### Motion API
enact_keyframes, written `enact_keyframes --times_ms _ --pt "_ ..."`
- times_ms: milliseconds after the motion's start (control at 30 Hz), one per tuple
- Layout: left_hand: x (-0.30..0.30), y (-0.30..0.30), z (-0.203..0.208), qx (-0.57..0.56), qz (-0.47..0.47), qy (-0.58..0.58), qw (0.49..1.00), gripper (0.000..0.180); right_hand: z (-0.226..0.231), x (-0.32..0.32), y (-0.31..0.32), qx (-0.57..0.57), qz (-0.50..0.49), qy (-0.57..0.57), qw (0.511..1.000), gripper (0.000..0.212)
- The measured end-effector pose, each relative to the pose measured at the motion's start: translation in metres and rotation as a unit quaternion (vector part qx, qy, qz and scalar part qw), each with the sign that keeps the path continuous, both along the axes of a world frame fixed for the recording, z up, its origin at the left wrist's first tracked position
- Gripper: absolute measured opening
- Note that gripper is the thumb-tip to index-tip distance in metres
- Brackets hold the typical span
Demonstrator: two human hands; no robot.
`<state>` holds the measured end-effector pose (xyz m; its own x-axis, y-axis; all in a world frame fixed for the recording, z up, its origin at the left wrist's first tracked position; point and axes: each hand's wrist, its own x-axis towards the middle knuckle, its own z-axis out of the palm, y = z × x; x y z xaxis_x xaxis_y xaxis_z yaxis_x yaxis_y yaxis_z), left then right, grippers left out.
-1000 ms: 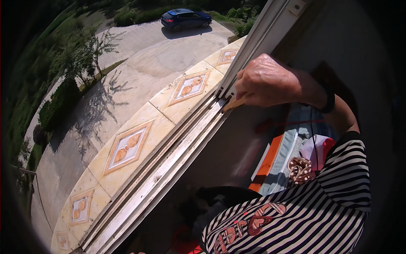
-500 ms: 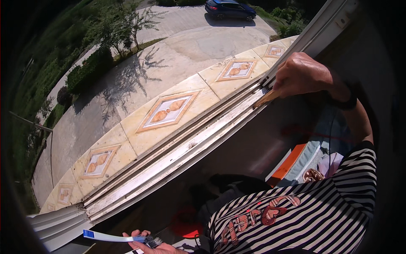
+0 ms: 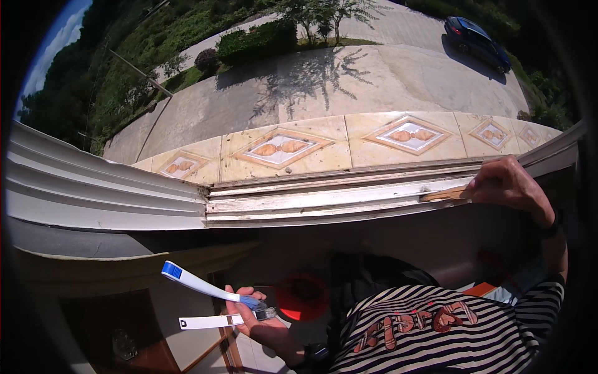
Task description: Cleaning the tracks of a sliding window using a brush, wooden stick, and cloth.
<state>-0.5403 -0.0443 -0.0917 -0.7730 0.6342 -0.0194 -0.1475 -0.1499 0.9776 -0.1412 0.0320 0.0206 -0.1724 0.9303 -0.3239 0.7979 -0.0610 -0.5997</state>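
My right hand (image 3: 509,184) is closed around the wooden handle of a brush (image 3: 445,194). The brush's small dark tip rests in the white window track (image 3: 311,201), towards its right part. Dirt specks show along the track's left stretch. Below the sill at lower left, my left hand (image 3: 268,330) holds two brushes, fingers curled about them. One is a brush with a curved white and blue handle (image 3: 202,283) and blue bristles. The other brush has a straight white handle (image 3: 205,322) and greyish bristles. Both handles point left, away from the palm.
Beyond the track lies a tiled ledge (image 3: 342,140) with diamond patterns. White folded metal framing (image 3: 99,187) meets the track at left. A red bucket-like object (image 3: 301,298) is below the sill, near my left hand. Outside, a dark blue car (image 3: 476,43) stands on concrete.
The view has turned, so the track now runs nearly level. My left hand has come further into sight with both brushes. The wooden brush stays in the track in my right hand.
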Motion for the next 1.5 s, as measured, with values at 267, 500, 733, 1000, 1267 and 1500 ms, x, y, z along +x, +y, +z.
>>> enact_keyframes --times_ms 267,500,733,1000,1267,1500 --pt "-0.025 -0.013 -0.006 -0.031 0.051 0.03 0.998 0.046 -0.015 -0.137 0.082 0.103 0.169 0.171 0.965 0.027" --pt "-0.057 -0.034 -0.018 -0.06 0.103 0.078 0.99 0.056 -0.047 -0.181 0.133 0.107 0.22 0.044 0.969 0.026" --pt "-0.09 -0.036 -0.023 -0.057 0.124 0.065 0.989 0.057 -0.067 -0.254 0.159 0.144 0.19 0.092 0.967 0.026" --pt "-0.1 -0.006 -0.014 -0.05 0.065 0.058 0.995 0.054 -0.083 -0.221 0.173 0.278 0.242 0.058 0.928 0.022" --pt "-0.096 0.008 -0.019 -0.084 -0.139 -0.022 0.986 0.044 -0.058 -0.21 0.147 0.267 0.269 0.024 0.925 0.028" --pt "-0.07 0.039 -0.02 -0.059 -0.352 -0.065 0.932 0.046 -0.049 -0.16 0.099 0.333 -0.032 -0.041 0.942 0.034"
